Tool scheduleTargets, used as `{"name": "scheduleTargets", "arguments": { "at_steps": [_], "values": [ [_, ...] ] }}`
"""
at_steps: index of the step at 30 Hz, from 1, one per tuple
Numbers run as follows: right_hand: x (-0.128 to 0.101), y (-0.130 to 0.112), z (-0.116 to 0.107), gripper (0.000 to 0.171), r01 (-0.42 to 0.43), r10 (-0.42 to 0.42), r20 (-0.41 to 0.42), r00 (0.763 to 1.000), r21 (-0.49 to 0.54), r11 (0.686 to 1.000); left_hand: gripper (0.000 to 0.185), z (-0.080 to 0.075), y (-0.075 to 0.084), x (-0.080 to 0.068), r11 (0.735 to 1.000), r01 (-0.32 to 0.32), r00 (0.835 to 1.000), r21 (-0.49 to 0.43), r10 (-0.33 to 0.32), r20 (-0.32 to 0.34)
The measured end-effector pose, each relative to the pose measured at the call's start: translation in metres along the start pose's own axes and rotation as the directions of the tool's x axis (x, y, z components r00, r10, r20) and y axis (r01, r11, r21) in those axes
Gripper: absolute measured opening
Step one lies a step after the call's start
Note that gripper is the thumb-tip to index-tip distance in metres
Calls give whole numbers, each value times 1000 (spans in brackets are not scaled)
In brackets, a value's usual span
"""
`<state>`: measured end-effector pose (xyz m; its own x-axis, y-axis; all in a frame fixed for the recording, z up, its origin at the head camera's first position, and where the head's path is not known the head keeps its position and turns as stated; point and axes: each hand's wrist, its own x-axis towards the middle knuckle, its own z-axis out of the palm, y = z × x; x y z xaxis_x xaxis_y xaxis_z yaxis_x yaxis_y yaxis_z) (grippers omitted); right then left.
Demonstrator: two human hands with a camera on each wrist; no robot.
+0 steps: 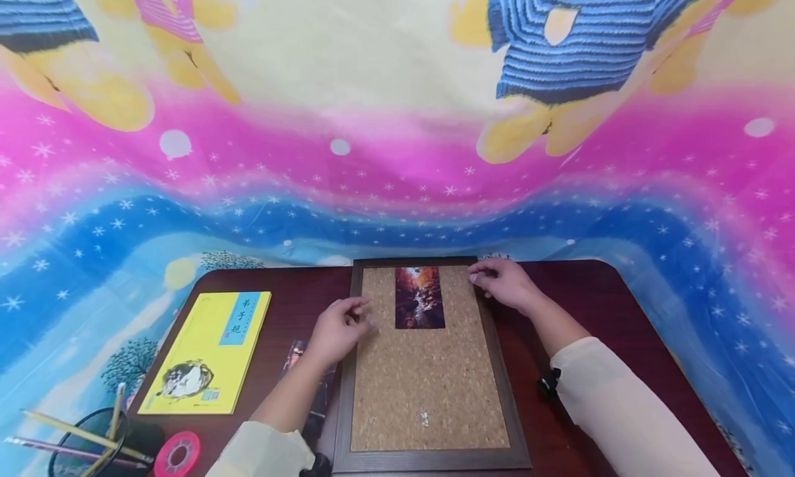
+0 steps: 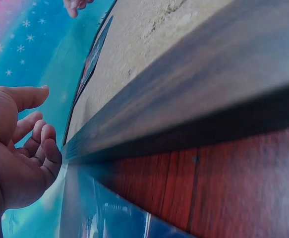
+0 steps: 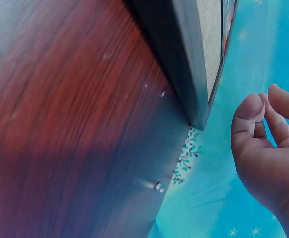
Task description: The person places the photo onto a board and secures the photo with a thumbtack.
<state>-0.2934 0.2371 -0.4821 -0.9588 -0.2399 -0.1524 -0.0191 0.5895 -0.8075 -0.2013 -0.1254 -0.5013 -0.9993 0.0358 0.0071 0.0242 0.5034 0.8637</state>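
Observation:
A cork board (image 1: 428, 377) with a dark wooden frame lies on the table, a photo (image 1: 420, 301) of an autumn stream upright near its top middle. My left hand (image 1: 339, 328) hovers over the board's left edge, fingers loosely bent and nothing visible in them; the left wrist view shows this hand (image 2: 23, 144) with its thumb extended. Close to the top right corner of the frame is my right hand (image 1: 506, 284). Seen from the right wrist, its fingers (image 3: 248, 114) bend near the thumb, with no object showing between them.
Small whitish bits (image 1: 425, 418) lie low on the cork. A yellow book (image 1: 205, 353), a pink tape roll (image 1: 177, 455) and a pencil holder (image 1: 141, 444) are at left. Another photo (image 1: 295, 353) lies partly under my left forearm. A tiny pale object (image 3: 158, 187) sits near the table's edge.

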Motion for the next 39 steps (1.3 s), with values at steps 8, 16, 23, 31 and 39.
{"name": "scheduleTargets", "arguments": {
  "at_steps": [8, 16, 23, 31, 39],
  "values": [
    [-10, 12, -11, 41, -1, 1, -15, 1000, -14, 1000, 41, -12, -11, -11, 998, 42, 998, 39, -40, -39],
    [-18, 22, -20, 38, -11, 11, -45, 999, -14, 1000, 41, -19, -25, -25, 991, 67, 996, 116, -60, -59],
    [-21, 31, -30, 42, -29, 27, -45, 999, -44, 999, 43, -31, -30, -34, 974, 82, 994, 210, -65, -87],
    [-22, 46, -42, 42, -41, 33, -73, 997, -106, 993, 52, -45, -40, -46, 937, 117, 991, 329, -86, -107],
    [-28, 54, -51, 42, -64, 49, -81, 995, -185, 981, 63, -52, -48, -56, 907, 136, 989, 398, -102, -105]
  ]
}}
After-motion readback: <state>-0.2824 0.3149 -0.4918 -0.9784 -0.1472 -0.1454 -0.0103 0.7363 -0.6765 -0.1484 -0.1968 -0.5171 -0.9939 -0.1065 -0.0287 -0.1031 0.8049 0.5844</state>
